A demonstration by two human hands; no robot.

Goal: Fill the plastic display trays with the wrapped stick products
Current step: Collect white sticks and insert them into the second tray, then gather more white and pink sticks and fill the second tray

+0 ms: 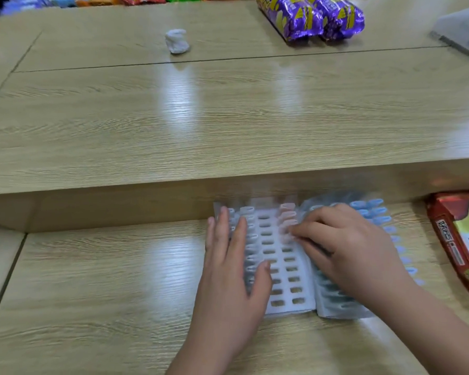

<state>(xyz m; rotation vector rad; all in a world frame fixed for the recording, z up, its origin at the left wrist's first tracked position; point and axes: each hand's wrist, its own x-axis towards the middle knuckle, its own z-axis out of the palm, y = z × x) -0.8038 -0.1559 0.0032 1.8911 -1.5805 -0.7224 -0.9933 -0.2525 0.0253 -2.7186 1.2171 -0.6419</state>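
Left hand (236, 255) is lying flat, fingers spread on the tray (279, 255); right fingertips (295, 231) are pinching a stick (286, 216), slots running away just beneath.

The slotted tray (280, 255) lies on the lower table (106, 293), a stick-filled tray (385, 220) touching its right.

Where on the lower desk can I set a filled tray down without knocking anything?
Bare wood lies left of the left hand, out to the desk seam. The raised wooden shelf is open between the crumpled white wad and its front edge. It is crowded on the right: the white slotted plastic tray, right hand, red snack box.
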